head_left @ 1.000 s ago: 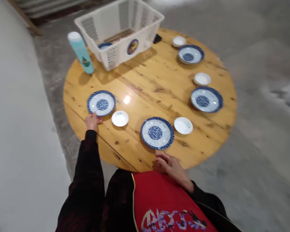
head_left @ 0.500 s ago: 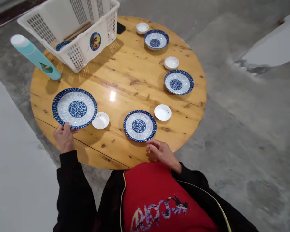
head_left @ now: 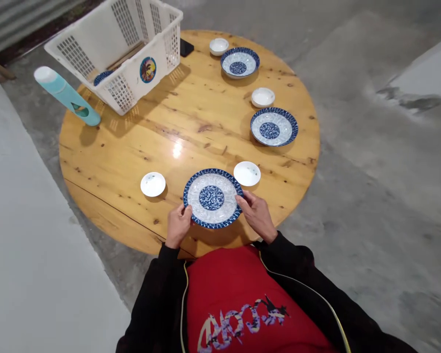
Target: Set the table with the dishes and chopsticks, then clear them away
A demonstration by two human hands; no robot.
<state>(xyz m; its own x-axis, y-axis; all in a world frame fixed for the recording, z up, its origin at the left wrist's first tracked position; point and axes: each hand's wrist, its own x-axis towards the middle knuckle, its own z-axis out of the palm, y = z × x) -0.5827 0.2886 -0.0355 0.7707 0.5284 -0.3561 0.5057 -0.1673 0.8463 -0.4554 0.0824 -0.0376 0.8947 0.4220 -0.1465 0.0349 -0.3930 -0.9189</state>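
Note:
A round plate (head_left: 211, 197) with a dark blue rim and a blue patterned centre is gripped by both hands at the near side of the table. My left hand (head_left: 179, 224) pinches its left edge, thumb on top. On its right edge, my right hand (head_left: 257, 214) closes with the thumb over the rim. Whether another plate lies beneath it cannot be seen. A small white bowl (head_left: 247, 174) is just beyond my right hand, near the plate's rim. Another white bowl (head_left: 153, 184) rests to the left of the plate.
Two blue-rimmed dishes (head_left: 274, 126) (head_left: 239, 63) stand along the right and far side, with small white bowls (head_left: 262, 97) (head_left: 219, 46) beside them. A white plastic basket (head_left: 132, 93), a light-blue bottle (head_left: 68, 96) and a black phone-like object (head_left: 186, 47) occupy the far left of the round wooden table (head_left: 161, 122).
My left hand has carried its plate rightward to where the other plate lay, which no longer shows separately. My right hand has moved up and closed on the plate's right edge.

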